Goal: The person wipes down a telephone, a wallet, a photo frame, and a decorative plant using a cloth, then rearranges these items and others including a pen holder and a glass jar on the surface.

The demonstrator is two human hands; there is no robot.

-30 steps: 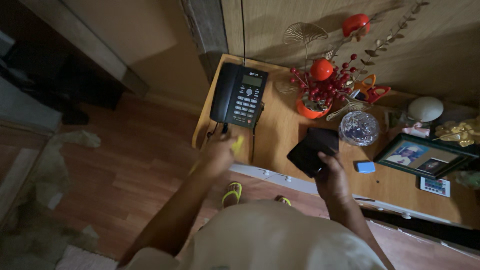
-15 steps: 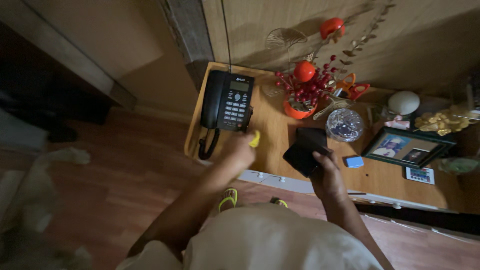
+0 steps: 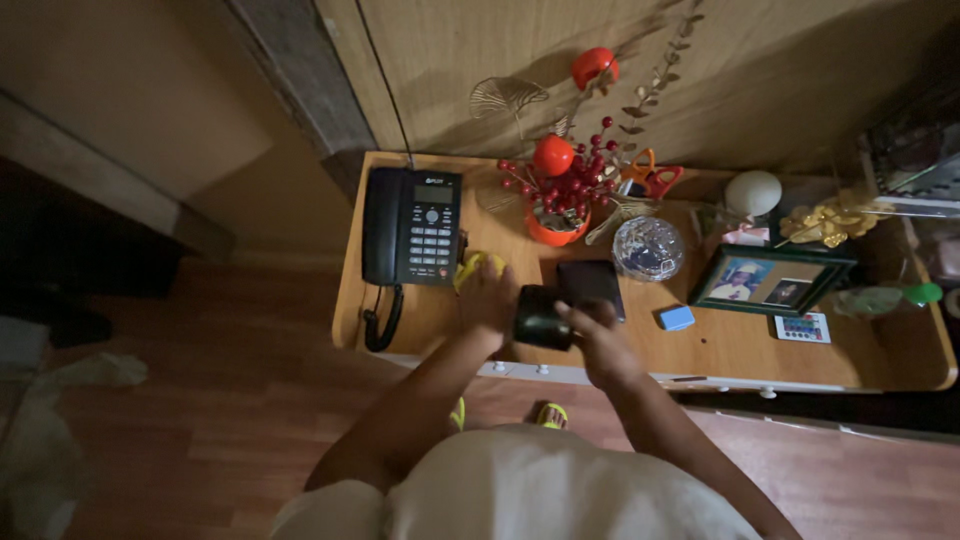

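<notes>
Wooden table, against the wall, crowded along its back edge. Dim light; detail is poor.

Black desk phone at the table's left end, coiled cord hanging over the front edge. Framed photos lie to the right. Orange pot of red berries at the back, glass ball just beside it. Small blue block and a small remote lie near the front.

Left hand presses a yellow cloth flat on the tabletop, just right of the phone; fingers closed over the cloth, only its yellow edge showing.

Right hand grips a dark wallet-like case, lifted off the surface and tilted, with a flat black pad lying just behind it.

Judgement: wiping under lifted items. To do it well, hold the case clear and level so the cloth passes beneath without snagging. Keep strokes short, away from the phone cord and the berry pot, which looks top-heavy. The glass ball is close and could roll if bumped. Work toward the front edge, then set the case down flat.
</notes>
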